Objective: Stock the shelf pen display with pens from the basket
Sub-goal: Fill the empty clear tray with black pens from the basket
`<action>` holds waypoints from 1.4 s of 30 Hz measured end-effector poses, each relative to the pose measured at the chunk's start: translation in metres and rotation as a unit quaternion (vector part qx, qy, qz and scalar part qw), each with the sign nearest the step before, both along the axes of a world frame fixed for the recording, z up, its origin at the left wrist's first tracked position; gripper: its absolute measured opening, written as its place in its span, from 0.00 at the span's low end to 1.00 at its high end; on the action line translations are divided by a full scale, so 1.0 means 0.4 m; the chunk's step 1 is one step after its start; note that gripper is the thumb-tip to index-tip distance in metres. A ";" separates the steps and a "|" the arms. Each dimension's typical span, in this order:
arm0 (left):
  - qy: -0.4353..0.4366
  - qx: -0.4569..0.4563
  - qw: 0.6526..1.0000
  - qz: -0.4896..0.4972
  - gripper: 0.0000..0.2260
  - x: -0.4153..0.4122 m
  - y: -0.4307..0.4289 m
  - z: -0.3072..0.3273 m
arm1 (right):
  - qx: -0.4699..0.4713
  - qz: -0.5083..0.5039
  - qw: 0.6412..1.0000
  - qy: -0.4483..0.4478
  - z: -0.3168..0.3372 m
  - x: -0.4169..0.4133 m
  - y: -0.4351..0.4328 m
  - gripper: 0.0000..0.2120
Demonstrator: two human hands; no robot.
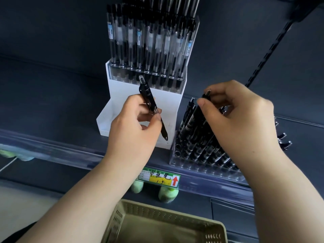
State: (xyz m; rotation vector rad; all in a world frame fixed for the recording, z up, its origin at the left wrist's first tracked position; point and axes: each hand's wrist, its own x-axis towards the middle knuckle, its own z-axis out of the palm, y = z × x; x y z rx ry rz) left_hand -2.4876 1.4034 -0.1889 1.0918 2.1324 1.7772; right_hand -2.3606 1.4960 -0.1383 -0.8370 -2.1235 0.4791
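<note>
As left (133, 125) pinches pen (149, 100), right (242, 116) pinches racked pen (195, 118).

On the shelf (52, 102), a tiered pen stand (121, 95) sits at upper centre, with a lower pen rack (201, 168) just right of it. A price label (159, 178) hangs on the shelf edge below them; the basket (168, 210) lies at bottom centre, before the shelf.

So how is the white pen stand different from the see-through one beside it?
The white stand is solid and tall; the see-through rack is clear and low. The stand's pens stand nearly upright with clear barrels; the rack's pens lean and look dark. The right hand pinches a pen in the rack; the left hand holds one before the stand. Both sit on the shelf, holding pens.
</note>
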 end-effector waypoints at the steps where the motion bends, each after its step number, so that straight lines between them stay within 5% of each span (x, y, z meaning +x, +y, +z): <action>1: -0.001 -0.001 1.000 -0.001 0.09 0.000 -0.001 0.000 | -0.002 0.001 1.000 -0.007 -0.002 -0.002 -0.001 0.05; 14: 0.008 -0.032 0.999 -0.016 0.12 0.009 -0.004 -0.001 | 0.063 0.006 0.996 -0.066 -0.027 -0.010 0.007 0.03; 25: 0.000 -0.020 0.998 -0.062 0.04 0.028 0.001 0.002 | 0.101 0.042 0.991 -0.079 -0.032 0.001 0.001 0.10; 42: 0.149 -0.155 0.973 -0.079 0.06 0.058 0.040 -0.046 | 0.126 0.043 0.991 -0.018 -0.033 0.045 0.009 0.08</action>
